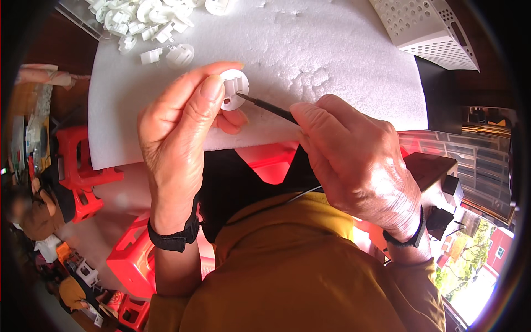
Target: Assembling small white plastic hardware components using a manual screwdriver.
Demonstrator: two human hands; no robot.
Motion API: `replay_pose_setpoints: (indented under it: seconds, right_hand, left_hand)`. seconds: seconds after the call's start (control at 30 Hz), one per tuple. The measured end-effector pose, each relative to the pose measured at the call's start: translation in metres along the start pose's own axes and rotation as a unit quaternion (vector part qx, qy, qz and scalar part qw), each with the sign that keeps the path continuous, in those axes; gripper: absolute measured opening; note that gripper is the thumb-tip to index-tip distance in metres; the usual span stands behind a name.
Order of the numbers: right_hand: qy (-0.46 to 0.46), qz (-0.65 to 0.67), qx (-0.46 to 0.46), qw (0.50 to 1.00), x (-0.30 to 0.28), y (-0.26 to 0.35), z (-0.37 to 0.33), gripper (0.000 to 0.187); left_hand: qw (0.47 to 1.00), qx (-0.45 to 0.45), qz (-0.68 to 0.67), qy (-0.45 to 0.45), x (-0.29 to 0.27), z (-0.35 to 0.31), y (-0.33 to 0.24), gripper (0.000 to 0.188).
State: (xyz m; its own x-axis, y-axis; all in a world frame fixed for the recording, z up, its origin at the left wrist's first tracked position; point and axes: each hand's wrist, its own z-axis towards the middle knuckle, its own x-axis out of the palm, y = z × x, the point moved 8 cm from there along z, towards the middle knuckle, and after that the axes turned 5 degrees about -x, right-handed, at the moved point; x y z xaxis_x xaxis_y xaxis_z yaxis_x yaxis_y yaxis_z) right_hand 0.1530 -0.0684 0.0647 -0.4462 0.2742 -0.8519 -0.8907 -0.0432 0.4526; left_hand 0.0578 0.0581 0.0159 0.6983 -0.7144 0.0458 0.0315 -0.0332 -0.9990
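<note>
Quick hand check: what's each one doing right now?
Left hand: closed, holding a white round part.
Right hand: closed, holding a dark slim tool.

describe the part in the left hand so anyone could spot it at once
Find the big white sheet, then the left hand above it. The part is the round white one pinched by its thumb and fingers. Unlike the pieces heaped at the sheet's far left corner, it is held up, with the dark tool pointing at its face.

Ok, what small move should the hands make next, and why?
Probably tighten the left hand slightly on the round white part: the dark slender tool in the right hand points into the part's recessed face, and pressure could twist it.
</note>
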Motion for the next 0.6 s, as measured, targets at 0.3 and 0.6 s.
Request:
replay_pose_setpoints:
  seconds: [0.3, 0.6]
  right_hand:
    - [0.02, -0.022, -0.001, 1.0, 0.0064, 0.0047, 0.0007, 0.041]
    - [0.023, 0.015, -0.02, 0.999, 0.0093, 0.0024, 0.003, 0.036]
  left_hand:
    - [0.999, 0.014, -0.016, -0.024, -0.0048, 0.0013, 0.0001, 0.025]
    - [0.999, -0.008, 0.049, 0.008, -0.0022, 0.0009, -0.0013, 0.035]
